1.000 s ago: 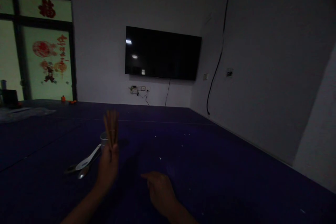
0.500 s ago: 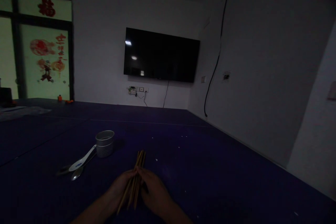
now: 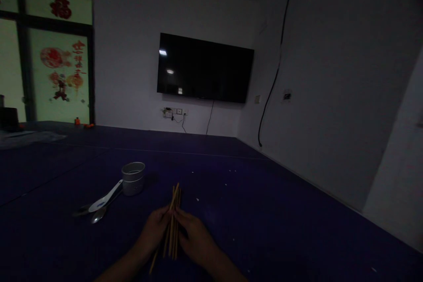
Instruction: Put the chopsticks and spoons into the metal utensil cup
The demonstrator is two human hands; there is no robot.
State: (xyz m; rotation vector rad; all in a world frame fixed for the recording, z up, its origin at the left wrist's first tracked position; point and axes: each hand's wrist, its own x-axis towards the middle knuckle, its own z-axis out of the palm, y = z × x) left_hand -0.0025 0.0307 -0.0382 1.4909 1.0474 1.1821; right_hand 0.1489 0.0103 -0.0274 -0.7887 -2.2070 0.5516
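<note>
A loose bundle of wooden chopsticks (image 3: 171,240) lies between my two hands, low in the middle of the view. My left hand (image 3: 153,228) is closed on the left side of the bundle, where one chopstick slants away from the others. From the right, my right hand (image 3: 195,239) pinches the bundle, thumb and fingers meeting the left hand's fingertips near the upper part. The upper ends of the chopsticks stick out beyond my fingers and the lower ends fan out towards me. Some fingers are hidden behind the chopsticks.
Left of my hands stand a grey metal cup (image 3: 133,179), a white spoon (image 3: 105,197) and a metal spoon (image 3: 99,215); a dark utensil beside them is unclear. White scraps dot the blue table surface (image 3: 280,229). Clear plastic (image 3: 33,139) lies far left.
My hands have drawn slightly apart around the chopsticks. The bundle stands straighter, and one chopstick has separated to the left at its lower end.
</note>
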